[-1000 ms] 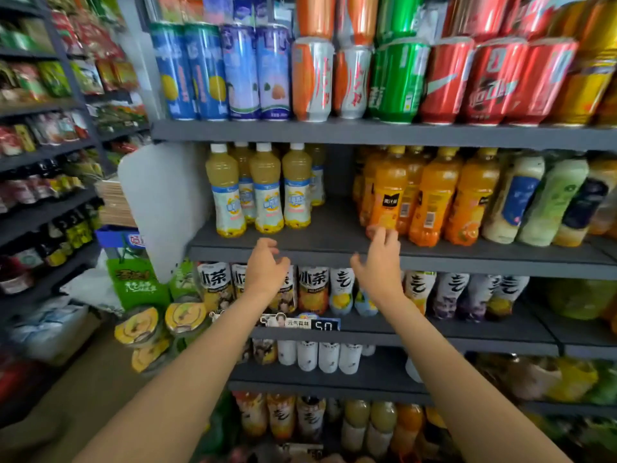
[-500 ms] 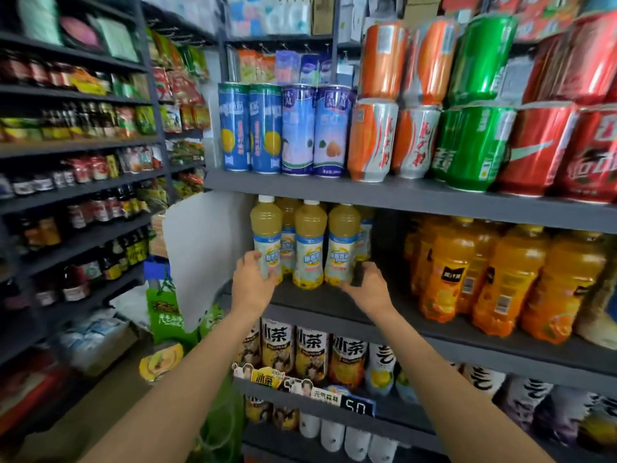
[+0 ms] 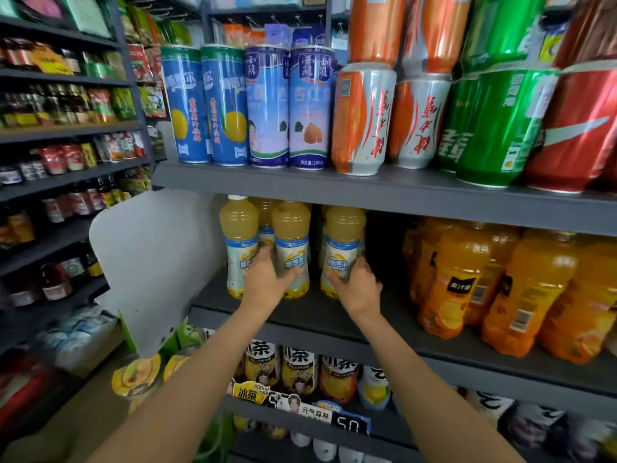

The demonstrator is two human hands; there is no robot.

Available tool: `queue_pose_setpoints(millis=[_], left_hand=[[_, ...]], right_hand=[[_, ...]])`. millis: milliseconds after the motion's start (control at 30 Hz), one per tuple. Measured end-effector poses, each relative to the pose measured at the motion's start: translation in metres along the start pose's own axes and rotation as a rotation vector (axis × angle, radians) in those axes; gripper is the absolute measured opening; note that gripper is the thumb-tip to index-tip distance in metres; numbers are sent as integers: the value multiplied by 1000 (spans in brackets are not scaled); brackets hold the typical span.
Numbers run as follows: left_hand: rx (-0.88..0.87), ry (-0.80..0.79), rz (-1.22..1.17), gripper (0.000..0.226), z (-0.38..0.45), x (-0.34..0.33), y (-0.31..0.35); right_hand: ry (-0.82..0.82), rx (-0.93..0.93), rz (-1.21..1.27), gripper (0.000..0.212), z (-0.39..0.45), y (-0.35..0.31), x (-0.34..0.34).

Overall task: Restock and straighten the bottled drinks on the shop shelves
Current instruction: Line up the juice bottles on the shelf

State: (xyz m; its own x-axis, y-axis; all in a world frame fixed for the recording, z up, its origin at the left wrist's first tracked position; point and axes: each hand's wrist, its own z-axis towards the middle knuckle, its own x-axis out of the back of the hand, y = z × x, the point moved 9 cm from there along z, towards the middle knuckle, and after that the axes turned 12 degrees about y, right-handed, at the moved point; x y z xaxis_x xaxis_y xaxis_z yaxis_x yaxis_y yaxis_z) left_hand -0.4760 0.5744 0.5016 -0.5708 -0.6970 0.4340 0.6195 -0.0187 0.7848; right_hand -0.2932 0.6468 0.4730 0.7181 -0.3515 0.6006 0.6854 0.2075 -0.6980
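So both hands are on the pale yellow juice bottles now. A second ago they were just reaching up toward the shelf edge with nothing in them, half a second ago they'd got to the bottles, and now they've actually got hold. The left hand [image 3: 267, 282] has its fingers wrapped round the middle juice bottle [image 3: 291, 242], thumb across the label. The right hand [image 3: 355, 289] is curled round the lower part of the right juice bottle [image 3: 344, 242], fingers going behind it.

The left juice bottle [image 3: 238, 242] sits untouched at about 9 o'clock from the left hand, just beside the middle one. A few more of the same drink stand behind them, hard to count. All of it is on the grey middle shelf [image 3: 334, 315], set back from the front lip, with a gap between the middle and right bottles.

At 3 o'clock from the right hand there's a dark empty-looking gap, then the orange juice bottles [image 3: 467, 282]. Up at 12 o'clock, the tall cans [image 3: 267, 108] on the shelf above.

My read: this is the straightening bit actually starting. Next is probably sliding those two forward and evening the row, going easy so the neighbours don't tip.
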Motion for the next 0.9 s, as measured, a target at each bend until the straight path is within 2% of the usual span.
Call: queue_pose_setpoints(millis=[200,500,700,900], left_hand=[[48,-21,-7,51,10,-10,2],[-43,-230,17,56,18,-10,1],[-86,-208,124,47,16,-2,4],[-83,-217,155,47,18,-4,1]], right_hand=[[159,-95,-86,47,-13,21,31],[133,-104,-19,49,-26,12,36],[82,-138,-6,48,-14,9,26],[180,-282,-6,44,8,18,18]])
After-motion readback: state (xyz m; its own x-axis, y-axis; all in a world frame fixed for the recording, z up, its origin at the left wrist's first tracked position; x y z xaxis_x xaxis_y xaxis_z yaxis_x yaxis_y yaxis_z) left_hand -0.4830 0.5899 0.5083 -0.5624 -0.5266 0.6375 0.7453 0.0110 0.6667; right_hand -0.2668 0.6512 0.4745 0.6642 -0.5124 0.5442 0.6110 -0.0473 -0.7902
